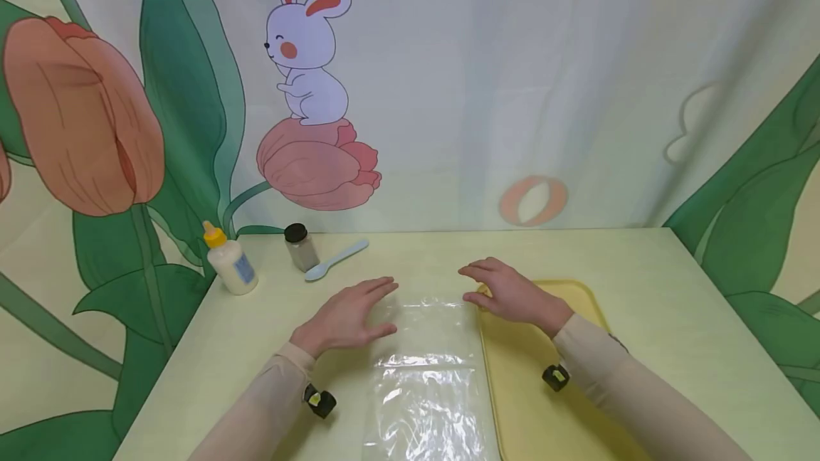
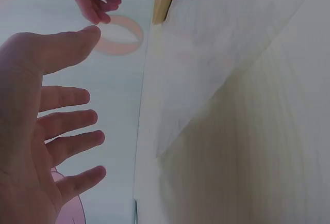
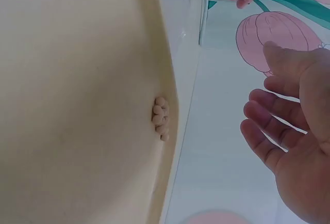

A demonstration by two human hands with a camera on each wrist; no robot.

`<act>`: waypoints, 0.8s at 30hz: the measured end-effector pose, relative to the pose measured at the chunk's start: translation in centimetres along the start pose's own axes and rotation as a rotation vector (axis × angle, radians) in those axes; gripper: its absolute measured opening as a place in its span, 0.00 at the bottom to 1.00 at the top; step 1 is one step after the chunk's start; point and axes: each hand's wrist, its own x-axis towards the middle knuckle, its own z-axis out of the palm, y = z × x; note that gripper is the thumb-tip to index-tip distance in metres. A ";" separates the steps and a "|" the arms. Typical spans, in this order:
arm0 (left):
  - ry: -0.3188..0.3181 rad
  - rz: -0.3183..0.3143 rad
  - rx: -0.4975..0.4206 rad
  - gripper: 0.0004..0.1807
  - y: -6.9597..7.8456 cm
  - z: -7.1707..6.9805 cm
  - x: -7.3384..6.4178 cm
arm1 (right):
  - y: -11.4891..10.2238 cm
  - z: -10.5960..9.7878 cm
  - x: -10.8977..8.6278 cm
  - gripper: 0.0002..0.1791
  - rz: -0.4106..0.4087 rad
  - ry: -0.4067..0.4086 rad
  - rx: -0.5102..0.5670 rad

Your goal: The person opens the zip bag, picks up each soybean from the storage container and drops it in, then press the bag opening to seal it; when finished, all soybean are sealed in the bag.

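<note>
My left hand (image 1: 346, 315) hovers over the left edge of a clear plastic bag (image 1: 426, 407), fingers spread and holding nothing. Facing it, my right hand (image 1: 512, 294) is held above the far left corner of a yellow tray (image 1: 519, 375), also with nothing in its fingers. The bag lies flat and creased on the table, along the tray's left side. In the right wrist view, a cluster of small tan balls (image 3: 160, 118) sits inside the tray against its rim; my right hand hides that corner in the head view.
At the back left of the table (image 1: 692, 319) stand a white glue bottle (image 1: 232, 267) with a yellow cap and a small jar (image 1: 302, 250) with a black lid. A pale spoon (image 1: 336, 260) lies beside the jar. A printed curtain (image 1: 435, 91) hangs behind.
</note>
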 end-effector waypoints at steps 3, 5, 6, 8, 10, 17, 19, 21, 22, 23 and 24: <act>-0.022 -0.034 -0.029 0.40 -0.3 0.2 0.0 | 0.1 0.2 0.2 0.25 -0.006 0.009 0.003; -0.032 -0.052 -0.044 0.39 -0.5 0.2 0.1 | 0.2 0.4 0.3 0.24 -0.004 0.011 0.005; -0.036 -0.058 -0.055 0.39 -0.6 0.2 0.1 | 0.3 0.5 0.4 0.23 -0.003 0.011 0.004; -0.042 -0.065 -0.075 0.38 -0.8 0.4 0.2 | 0.4 0.8 0.5 0.23 0.002 0.008 0.008; -0.044 -0.071 -0.091 0.37 -1.0 0.6 0.2 | 0.4 1.1 0.6 0.22 0.008 0.004 0.013; -0.025 -0.073 -0.097 0.35 -1.6 1.3 0.4 | 0.6 2.0 0.7 0.21 0.011 0.009 0.004; -0.019 -0.073 -0.107 0.34 -1.8 1.4 0.5 | 0.5 2.2 0.7 0.20 0.006 0.010 0.006; -0.007 -0.070 -0.112 0.33 -2.0 1.6 0.6 | 0.6 2.4 0.7 0.20 0.003 0.012 0.011; -0.002 -0.069 -0.107 0.32 -2.1 1.7 0.6 | 0.6 2.5 0.7 0.20 0.003 0.013 0.015; 0.006 -0.063 -0.106 0.32 -2.2 1.8 0.7 | 0.6 2.6 0.7 0.19 0.002 0.014 0.013; 0.013 -0.058 -0.102 0.31 -2.3 1.9 0.7 | 0.7 2.8 0.8 0.19 0.001 0.013 0.011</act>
